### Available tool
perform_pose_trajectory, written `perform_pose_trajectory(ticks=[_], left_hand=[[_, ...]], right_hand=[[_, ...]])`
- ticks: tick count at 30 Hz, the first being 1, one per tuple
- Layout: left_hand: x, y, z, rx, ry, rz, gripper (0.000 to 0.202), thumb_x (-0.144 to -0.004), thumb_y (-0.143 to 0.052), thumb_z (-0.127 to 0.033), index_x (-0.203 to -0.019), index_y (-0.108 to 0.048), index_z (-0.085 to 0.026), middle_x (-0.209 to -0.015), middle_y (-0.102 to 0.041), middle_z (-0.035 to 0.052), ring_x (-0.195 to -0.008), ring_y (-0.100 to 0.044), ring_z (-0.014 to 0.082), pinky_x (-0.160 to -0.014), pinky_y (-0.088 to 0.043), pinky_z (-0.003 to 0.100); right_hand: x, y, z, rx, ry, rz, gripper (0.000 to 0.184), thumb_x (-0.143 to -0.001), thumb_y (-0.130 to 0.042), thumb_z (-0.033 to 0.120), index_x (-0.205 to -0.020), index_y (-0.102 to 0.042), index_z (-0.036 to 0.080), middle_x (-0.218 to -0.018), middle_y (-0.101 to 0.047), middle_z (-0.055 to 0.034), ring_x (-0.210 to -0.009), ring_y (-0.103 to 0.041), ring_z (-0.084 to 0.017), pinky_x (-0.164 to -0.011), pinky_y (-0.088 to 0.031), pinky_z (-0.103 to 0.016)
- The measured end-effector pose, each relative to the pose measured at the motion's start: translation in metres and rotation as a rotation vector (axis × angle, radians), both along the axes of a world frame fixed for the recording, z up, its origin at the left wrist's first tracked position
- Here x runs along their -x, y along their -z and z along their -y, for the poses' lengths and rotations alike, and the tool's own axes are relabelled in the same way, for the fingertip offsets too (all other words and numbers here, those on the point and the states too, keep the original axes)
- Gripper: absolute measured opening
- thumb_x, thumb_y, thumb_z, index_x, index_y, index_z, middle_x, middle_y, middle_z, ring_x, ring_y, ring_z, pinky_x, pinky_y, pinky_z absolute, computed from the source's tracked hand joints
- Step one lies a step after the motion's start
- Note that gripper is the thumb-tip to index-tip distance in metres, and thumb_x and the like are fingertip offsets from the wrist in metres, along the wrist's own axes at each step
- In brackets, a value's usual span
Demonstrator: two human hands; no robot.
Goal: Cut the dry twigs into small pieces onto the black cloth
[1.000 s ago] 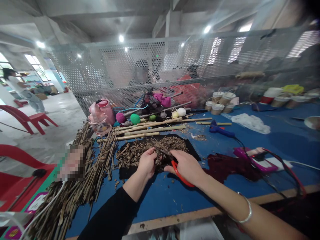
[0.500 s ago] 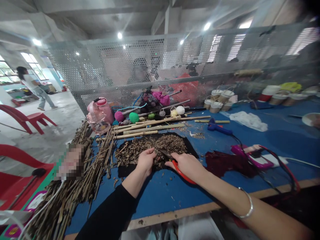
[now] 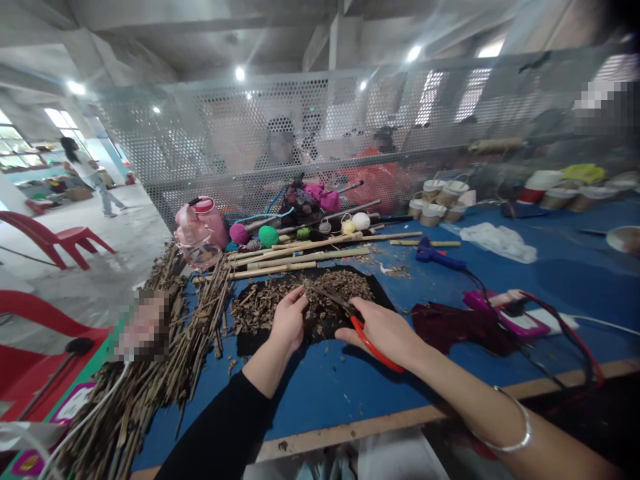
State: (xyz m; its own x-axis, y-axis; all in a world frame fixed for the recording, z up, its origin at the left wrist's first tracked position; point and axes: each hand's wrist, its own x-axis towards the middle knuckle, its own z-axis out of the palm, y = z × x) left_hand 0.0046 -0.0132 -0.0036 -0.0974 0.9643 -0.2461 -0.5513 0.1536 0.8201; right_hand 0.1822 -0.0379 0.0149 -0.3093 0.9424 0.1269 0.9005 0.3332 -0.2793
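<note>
My right hand (image 3: 385,332) grips red-handled scissors (image 3: 371,345), their dark blades pointing left over a heap of short, dry brown plant pieces (image 3: 263,303). The heap lies on a black cloth (image 3: 383,301). At the heap's near side, my left hand (image 3: 290,320) is closed, thumb and fingers pinched together beside the scissor tips. Whatever small piece it may hold blends into the brown bits and cannot be made out.
Dry stalks (image 3: 150,380) are piled along the left. Bamboo sticks (image 3: 310,257), yarn balls (image 3: 269,235) and a pink jug (image 3: 213,223) stand behind the heap. On the right are a blue glue gun (image 3: 440,257), dark red cloth (image 3: 450,328) and cables.
My right hand and the scissors have shifted slightly right and down. My left hand has moved a little left and up. A person in the background has walked right.
</note>
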Motion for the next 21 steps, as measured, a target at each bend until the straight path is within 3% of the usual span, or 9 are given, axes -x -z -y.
perform_pose_trajectory(ticks=[4, 12, 17, 21], left_hand=[[-0.002, -0.005, 0.004, -0.045, 0.018, 0.037, 0.029, -0.053, -0.068, -0.012, -0.082, -0.063, -0.014, -0.072, -0.066, 0.0010, -0.057, -0.054, 0.0084, -0.060, -0.042, 0.021], [-0.005, 0.000, 0.007, -0.053, 0.143, 0.024, 0.017, -0.051, -0.064, -0.010, -0.067, -0.058, -0.014, -0.060, -0.060, -0.0006, -0.052, -0.051, 0.0084, -0.055, -0.038, 0.021], [-0.004, 0.006, 0.004, -0.056, 0.083, 0.018, 0.019, -0.050, -0.067, -0.012, -0.067, -0.057, -0.014, -0.062, -0.061, 0.0001, -0.056, -0.054, 0.0100, -0.059, -0.040, 0.022], [-0.003, 0.011, 0.002, -0.025, 0.061, 0.017, 0.023, -0.049, -0.068, -0.012, -0.068, -0.057, -0.014, -0.063, -0.062, 0.0008, -0.056, -0.055, 0.0106, -0.060, -0.041, 0.023]], right_hand=[[0.002, -0.003, 0.002, -0.026, -0.076, -0.032, 0.064, -0.067, -0.056, 0.066, -0.108, -0.052, 0.017, -0.094, -0.061, -0.0116, -0.086, -0.059, -0.025, -0.072, -0.043, -0.031], [0.011, -0.001, -0.002, -0.077, -0.133, -0.056, 0.064, -0.071, -0.056, 0.062, -0.113, -0.052, 0.014, -0.091, -0.059, -0.0134, -0.088, -0.056, -0.026, -0.075, -0.043, -0.034], [0.014, -0.006, -0.003, -0.099, -0.108, 0.018, 0.062, -0.069, -0.054, 0.067, -0.104, -0.056, 0.015, -0.084, -0.061, -0.0113, -0.082, -0.058, -0.025, -0.071, -0.043, -0.032], [0.015, -0.003, -0.004, -0.106, -0.092, 0.065, 0.056, -0.075, -0.045, 0.066, -0.101, -0.057, 0.017, -0.085, -0.065, -0.0109, -0.082, -0.062, -0.025, -0.069, -0.044, -0.031]])
